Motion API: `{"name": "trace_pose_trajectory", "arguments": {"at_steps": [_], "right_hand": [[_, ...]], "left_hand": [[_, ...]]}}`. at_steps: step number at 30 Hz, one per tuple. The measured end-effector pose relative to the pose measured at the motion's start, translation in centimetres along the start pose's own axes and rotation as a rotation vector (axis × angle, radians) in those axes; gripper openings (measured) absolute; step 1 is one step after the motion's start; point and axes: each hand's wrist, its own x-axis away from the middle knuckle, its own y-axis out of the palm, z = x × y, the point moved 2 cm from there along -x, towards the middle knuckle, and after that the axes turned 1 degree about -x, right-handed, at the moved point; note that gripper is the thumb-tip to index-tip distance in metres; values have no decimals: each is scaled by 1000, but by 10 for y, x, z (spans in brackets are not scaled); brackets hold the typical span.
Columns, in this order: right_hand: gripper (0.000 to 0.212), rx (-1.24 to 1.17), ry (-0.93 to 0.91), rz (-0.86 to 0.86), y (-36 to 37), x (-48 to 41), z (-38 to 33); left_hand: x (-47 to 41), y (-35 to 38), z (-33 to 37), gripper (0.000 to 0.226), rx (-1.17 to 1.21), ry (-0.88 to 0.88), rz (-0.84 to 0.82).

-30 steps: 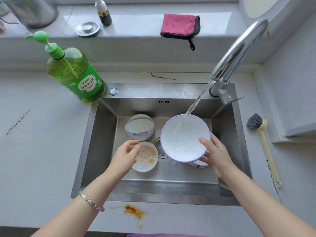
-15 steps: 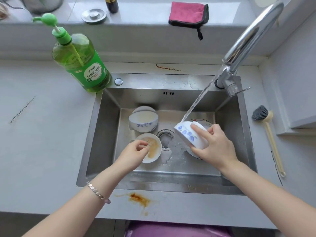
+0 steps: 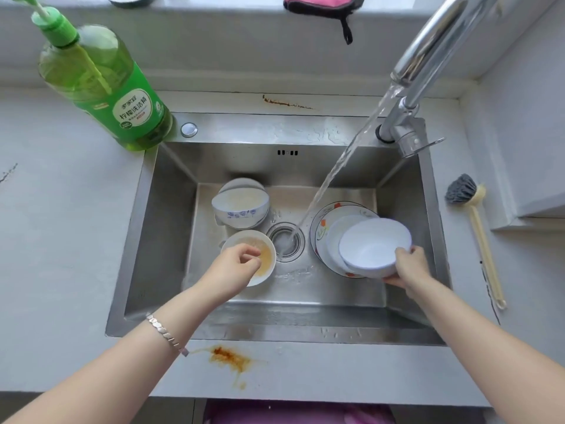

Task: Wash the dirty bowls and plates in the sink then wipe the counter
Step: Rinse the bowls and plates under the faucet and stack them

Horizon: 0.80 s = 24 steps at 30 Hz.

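Clasping a clean white round bowl point(image 3: 371, 247) by its near rim, the right hand point(image 3: 411, 269) curls its fingers; the left hand point(image 3: 234, 270) bunches its fingers over a sauce-stained small white bowl point(image 3: 269, 259), grip unclear.

Bare sink point(image 3: 293, 280) between stained bowl point(image 3: 269, 255), plate point(image 3: 318, 231)

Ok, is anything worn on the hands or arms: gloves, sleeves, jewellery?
No gloves or sleeves show. The left hand has a silver link bracelet at its wrist. The right hand wears nothing visible, and no rings show on either.

Right hand point(image 3: 411, 267) moved the white bowl point(image 3: 371, 246) off the water stream point(image 3: 336, 166)
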Motion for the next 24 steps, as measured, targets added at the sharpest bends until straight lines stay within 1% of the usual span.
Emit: {"name": "trace_pose_trajectory", "arguments": {"at_steps": [6, 9, 13, 15, 16, 19, 20, 21, 22, 24], "right_hand": [[47, 141, 54, 6, 32, -33, 15], [49, 152, 62, -11, 36, -38, 17], [46, 138, 41, -40, 33, -37, 23], [42, 194, -30, -55, 32, -35, 26], [43, 252, -80, -36, 31, -32, 28], [55, 461, -232, 77, 31, -16, 30], [57, 536, -292, 77, 34, -7, 29], [56, 595, -348, 35, 41, 3, 28], [52, 634, -389, -43, 50, 14, 27], [40, 728, -414, -255, 74, 34, 25]], "left_hand": [[-6, 0, -12, 20, -8, -23, 28], [-9, -2, -19, 18, 13, -39, 37], [-12, -4, -25, 16, 46, -58, 29], [-14, -7, -28, 17, 50, -62, 23], [-16, -8, -30, 17, 53, -65, 21], [-19, -12, -35, 17, 70, -77, 12], [-20, -14, -37, 17, 79, -83, 11], [-21, -15, -39, 17, 90, -90, 9], [-21, -16, -41, 17, 101, -98, 6], [-23, -19, -47, 17, 115, -109, -1]]}}
